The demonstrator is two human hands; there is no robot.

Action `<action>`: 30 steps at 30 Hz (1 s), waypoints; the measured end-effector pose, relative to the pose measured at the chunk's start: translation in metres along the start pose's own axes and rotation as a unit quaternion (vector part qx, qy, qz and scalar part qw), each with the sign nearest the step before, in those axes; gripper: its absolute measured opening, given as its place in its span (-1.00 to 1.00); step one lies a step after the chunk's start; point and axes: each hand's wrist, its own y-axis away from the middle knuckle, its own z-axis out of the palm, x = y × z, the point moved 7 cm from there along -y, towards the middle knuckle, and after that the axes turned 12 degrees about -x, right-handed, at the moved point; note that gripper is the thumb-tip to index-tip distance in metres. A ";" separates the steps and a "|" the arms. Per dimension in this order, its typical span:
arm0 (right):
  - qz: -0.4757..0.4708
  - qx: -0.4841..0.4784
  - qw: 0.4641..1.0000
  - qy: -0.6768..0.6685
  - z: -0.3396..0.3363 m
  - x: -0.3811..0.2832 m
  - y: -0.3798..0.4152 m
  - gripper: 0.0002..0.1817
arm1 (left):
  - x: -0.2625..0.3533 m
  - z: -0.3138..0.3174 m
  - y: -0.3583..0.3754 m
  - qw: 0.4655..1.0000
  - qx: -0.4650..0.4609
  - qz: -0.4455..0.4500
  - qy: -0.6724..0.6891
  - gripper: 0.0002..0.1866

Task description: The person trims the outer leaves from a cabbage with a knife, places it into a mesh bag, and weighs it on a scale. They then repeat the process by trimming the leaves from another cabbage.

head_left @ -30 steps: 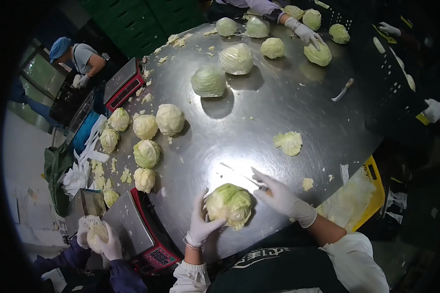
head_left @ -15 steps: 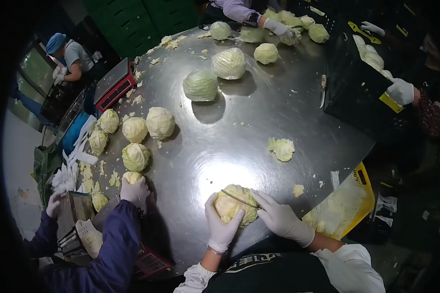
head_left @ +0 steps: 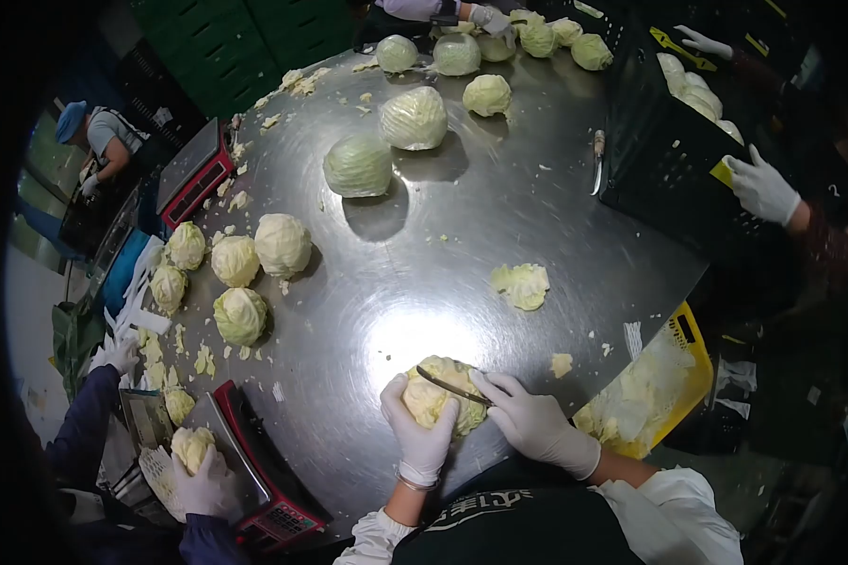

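Observation:
Near the front of the metal table [head_left: 499, 235], my left hand [head_left: 420, 439] grips a pale yellow-green cabbage [head_left: 426, 400], thumb in front and fingers around its left side. In my right hand [head_left: 539, 427] is a knife [head_left: 448, 384] with a dark, slightly curved blade, which lies across the top of the cabbage. My right fingers hide its handle and rest close to the cabbage's right side. Both hands wear white gloves. Beyond them lies a loose cabbage leaf [head_left: 521, 285].
Several cabbages [head_left: 240, 315] stand at left; wrapped ones [head_left: 358, 167] sit farther back. A co-worker's gloved hand [head_left: 205, 482] holds a cabbage over a red scale [head_left: 283, 513]. A yellow basket of leaves [head_left: 693, 363] is at right. Another knife [head_left: 598, 162] lies beside a dark crate [head_left: 664, 179].
The knife blade has shifted slightly across the cabbage, and my right hand has tilted with it. The co-worker at left has lifted a cabbage from the table to the scale. The view has shifted a little.

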 end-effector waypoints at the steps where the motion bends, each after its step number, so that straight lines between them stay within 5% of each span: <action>1: -0.005 0.015 1.000 -0.001 0.000 0.001 -0.001 -0.40 | 0.003 0.001 0.000 1.000 0.002 0.002 -0.016 -0.15; 12: -0.021 0.103 0.992 0.066 -0.009 -0.007 -0.024 -0.47 | 0.010 0.012 -0.003 0.998 0.013 0.027 -0.048 -0.16; 19: 0.007 0.013 0.997 0.070 -0.015 -0.002 -0.042 -0.61 | 0.011 0.008 -0.006 0.996 0.028 0.029 -0.085 -0.22; 23: 0.044 -0.038 0.997 0.045 -0.016 0.061 -0.088 -0.58 | 0.063 0.045 0.035 0.921 -0.037 0.206 -0.327 -0.16; 30: 0.053 0.028 0.995 -0.080 -0.007 0.084 -0.083 -0.53 | -0.019 -0.043 0.065 0.994 -0.041 0.101 -0.011 0.04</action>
